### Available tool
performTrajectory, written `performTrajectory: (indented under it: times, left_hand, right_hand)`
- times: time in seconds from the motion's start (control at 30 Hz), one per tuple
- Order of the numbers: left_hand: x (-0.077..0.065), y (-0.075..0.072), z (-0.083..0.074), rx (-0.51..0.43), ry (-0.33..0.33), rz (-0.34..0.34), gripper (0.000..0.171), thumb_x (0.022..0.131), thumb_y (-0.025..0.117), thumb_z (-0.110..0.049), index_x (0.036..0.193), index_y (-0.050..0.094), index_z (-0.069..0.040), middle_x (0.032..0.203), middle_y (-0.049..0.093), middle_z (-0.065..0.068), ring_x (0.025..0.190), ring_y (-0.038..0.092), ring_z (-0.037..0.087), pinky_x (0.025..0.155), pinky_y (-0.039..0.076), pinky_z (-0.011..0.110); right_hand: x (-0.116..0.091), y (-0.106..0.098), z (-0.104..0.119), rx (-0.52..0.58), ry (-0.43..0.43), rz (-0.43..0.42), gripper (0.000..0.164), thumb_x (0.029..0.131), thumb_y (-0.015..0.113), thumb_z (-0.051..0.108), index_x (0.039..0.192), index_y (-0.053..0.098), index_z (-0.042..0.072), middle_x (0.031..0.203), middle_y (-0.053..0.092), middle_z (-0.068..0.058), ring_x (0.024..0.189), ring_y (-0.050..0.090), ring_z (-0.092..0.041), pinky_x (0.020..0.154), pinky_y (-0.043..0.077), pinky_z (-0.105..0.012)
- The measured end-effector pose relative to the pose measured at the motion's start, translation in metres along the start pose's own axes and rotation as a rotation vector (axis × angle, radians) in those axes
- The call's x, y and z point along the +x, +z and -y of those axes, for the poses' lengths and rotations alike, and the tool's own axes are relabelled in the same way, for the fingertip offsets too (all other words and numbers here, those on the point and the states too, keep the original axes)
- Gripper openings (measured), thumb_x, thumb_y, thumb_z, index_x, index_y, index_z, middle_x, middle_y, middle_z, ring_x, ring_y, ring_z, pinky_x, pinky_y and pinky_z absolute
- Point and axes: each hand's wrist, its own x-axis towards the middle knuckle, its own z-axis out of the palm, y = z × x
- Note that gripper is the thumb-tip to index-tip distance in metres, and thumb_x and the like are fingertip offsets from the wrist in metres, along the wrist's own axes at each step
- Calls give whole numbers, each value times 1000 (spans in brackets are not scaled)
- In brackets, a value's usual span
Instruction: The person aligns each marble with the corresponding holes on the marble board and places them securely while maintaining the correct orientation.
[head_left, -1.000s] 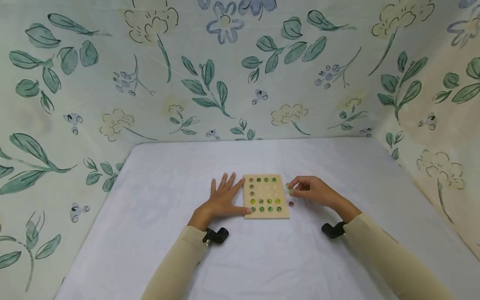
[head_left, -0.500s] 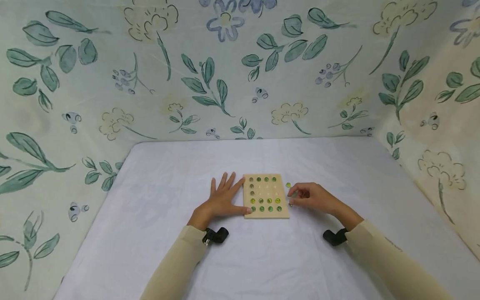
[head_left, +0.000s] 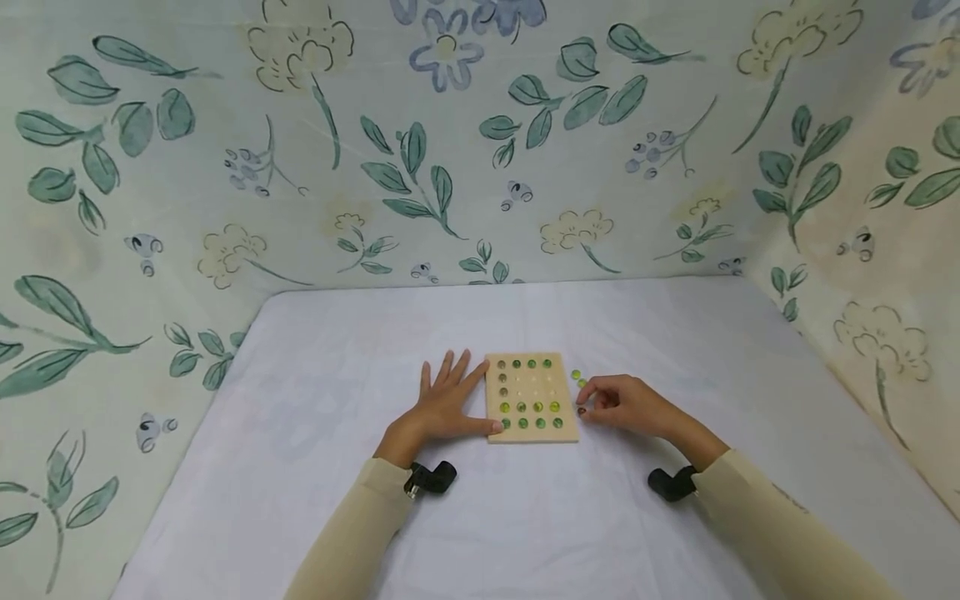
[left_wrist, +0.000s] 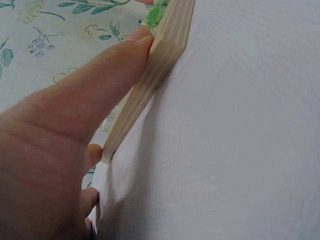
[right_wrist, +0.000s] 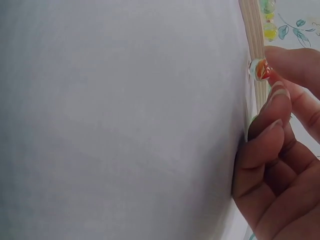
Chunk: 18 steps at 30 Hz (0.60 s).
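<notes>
A square wooden board (head_left: 567,393) with rows of small pits lies on the white cloth, several green, yellow-green and dull brownish glass marbles (head_left: 538,407) sitting in it. My left hand (head_left: 442,414) is spread along its left side, the thumb on the near left corner and the index finger at the far left corner. Just off the board's right edge, my right hand (head_left: 618,406) pinches a clear marble with an orange-red swirl (right_wrist: 260,69) between thumb and index fingertips; its other fingers are curled. Two yellow-green marbles (head_left: 576,374) lie on the cloth beyond these fingers.
White cloth (head_left: 480,517) covers the table around the board. A floral fabric backdrop (head_left: 450,167) rises behind and at both sides. Each wrist carries a small black camera (head_left: 435,477) near the sleeve cuff.
My right hand has come nearer along the board's right side, from the yellow-green marbles to the orange-red one, leaving both yellow-green marbles in view. The left hand has stayed on the board.
</notes>
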Motion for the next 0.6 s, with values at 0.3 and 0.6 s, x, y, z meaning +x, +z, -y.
performTrajectory:
  times: [0.3, 0.6]
  left_hand:
    - [-1, -1, 1, 5, 5, 1, 110, 69, 60, -81, 156, 13, -32, 162, -1, 5, 146, -14, 28, 110, -18, 56]
    - [0, -1, 0, -14, 12, -7, 109, 70, 61, -79, 156, 15, -31, 162, -1, 6, 146, -13, 28, 110, -18, 56]
  right_hand:
    - [0, 0, 2, -44, 7, -1, 17, 83, 77, 15, 98, 69, 13, 70, 56, 1, 62, 49, -12, 53, 40, -21]
    - [0, 0, 2, -90, -22, 0, 15, 83, 75, 12, 97, 69, 14, 70, 56, 2, 61, 49, -11, 52, 41, -22]
